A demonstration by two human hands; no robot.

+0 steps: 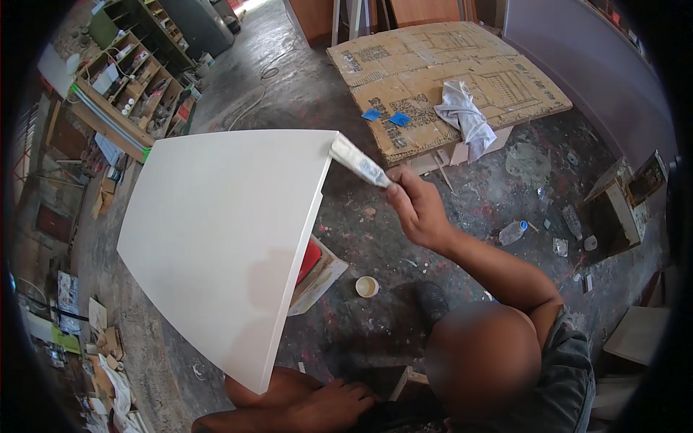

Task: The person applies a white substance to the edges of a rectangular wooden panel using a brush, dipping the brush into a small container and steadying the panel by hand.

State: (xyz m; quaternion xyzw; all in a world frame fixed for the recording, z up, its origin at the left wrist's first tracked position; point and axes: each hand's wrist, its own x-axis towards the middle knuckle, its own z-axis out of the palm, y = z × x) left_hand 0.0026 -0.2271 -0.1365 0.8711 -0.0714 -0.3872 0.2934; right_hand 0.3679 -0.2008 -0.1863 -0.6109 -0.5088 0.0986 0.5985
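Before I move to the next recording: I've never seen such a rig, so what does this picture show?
There is no machine here: these are a person's own bare hands, seen by a wide fisheye camera on their head, looking down, so straight edges bend. The right hand holds what looks like a pale, flat paintbrush at the far right corner of a white panel. The left hand lies low in view, nothing visible in it. A small cup stands on the floor; beyond, a white cloth hangs over cardboard.
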